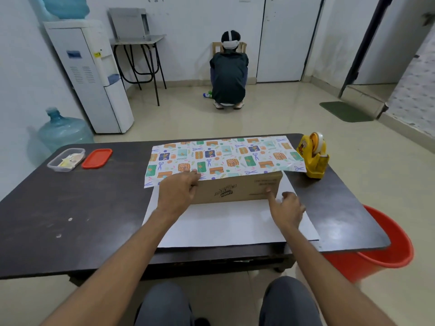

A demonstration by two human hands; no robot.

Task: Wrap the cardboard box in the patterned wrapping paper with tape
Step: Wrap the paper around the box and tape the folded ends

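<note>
**The flap may spring back before any tape is on it**

The cardboard box (237,190) sits in the middle of the bench (70,208) on the white underside of the wrapping paper (223,156). The paper's far half is folded over the box's top, pattern up.

My left hand (176,191) pinches the flap's near edge at the box's near-left top corner, with fingers (191,177) on top and the thumb on the near face. My right hand (287,208) holds nothing. Its index finger touches the near face low on the right, and the rest are loosely curled.

No tape is on the paper that I can see, so only one corner is held. I think the right end of the flap could lift or skew.

The tape dispenser (314,156) stands at the far right, just beside the flap's overhang and well apart from my right hand. If I reach for it, I could knock that overhang or drag the box across the slick sheet and lose the alignment. If my left pinch eases, the fold will likely open again.
</note>
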